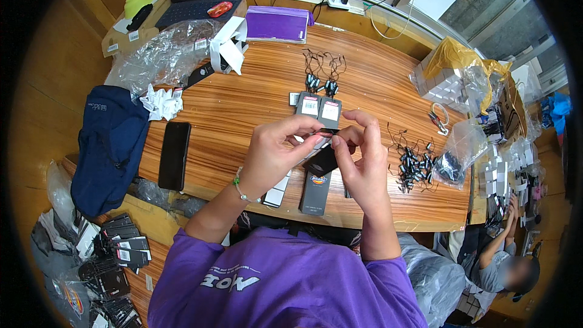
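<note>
Centre of frame, nearest: left hand (273, 152) and right hand (362, 161) meet above the tabletop (255, 100), fingers of both pinched shut on one small dark hang tag (320, 141) held between them. Just below the hands, a dark tag card (316, 191) lies flat. Right of them, a pile of black string fasteners (414, 164). Left, a black phone (174, 155). Farther up, two tagged cards (319, 109); upper centre, a purple box (276, 23).

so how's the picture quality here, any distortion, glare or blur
Head view: strong fisheye, the table edge bows and the corners go black; window daylight puts a soft sheen on the wood; the left hand, right hand and their card tag are sharp.
</note>
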### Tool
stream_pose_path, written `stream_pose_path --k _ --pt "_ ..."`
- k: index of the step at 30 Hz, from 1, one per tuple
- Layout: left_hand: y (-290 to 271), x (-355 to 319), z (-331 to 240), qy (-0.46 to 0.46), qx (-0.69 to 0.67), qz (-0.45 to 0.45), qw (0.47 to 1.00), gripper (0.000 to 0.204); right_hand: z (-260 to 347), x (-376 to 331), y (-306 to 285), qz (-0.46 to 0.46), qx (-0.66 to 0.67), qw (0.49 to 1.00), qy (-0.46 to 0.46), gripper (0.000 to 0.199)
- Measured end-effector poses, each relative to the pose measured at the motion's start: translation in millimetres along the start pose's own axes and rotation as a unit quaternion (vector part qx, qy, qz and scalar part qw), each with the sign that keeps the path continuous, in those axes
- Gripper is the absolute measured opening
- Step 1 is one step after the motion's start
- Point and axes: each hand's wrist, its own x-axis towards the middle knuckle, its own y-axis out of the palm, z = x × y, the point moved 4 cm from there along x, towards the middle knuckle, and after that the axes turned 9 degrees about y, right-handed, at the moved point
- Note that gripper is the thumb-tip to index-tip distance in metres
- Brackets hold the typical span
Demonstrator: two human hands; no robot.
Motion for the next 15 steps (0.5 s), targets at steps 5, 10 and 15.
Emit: stream_pose_path --k 5,10,15 --pt "2.3 -1.1 -2.5 0.014 0.015 0.008 1.0 0.015 -1.0 -0.1 -2.0 0.004 -0.008 1.0 0.008 0.036" --pt "3.1 -1.8 -5.0 0.052 0.044 0.005 0.998 0.015 0.2 -0.3 -2.8 0.005 -0.018 1.0 0.02 0.038" --pt "2.9 -0.7 -10.4 0.065 0.066 0.012 0.996 0.016 -3.5 -0.7 -1.7 -0.002 0.03 0.999 0.019 0.038"
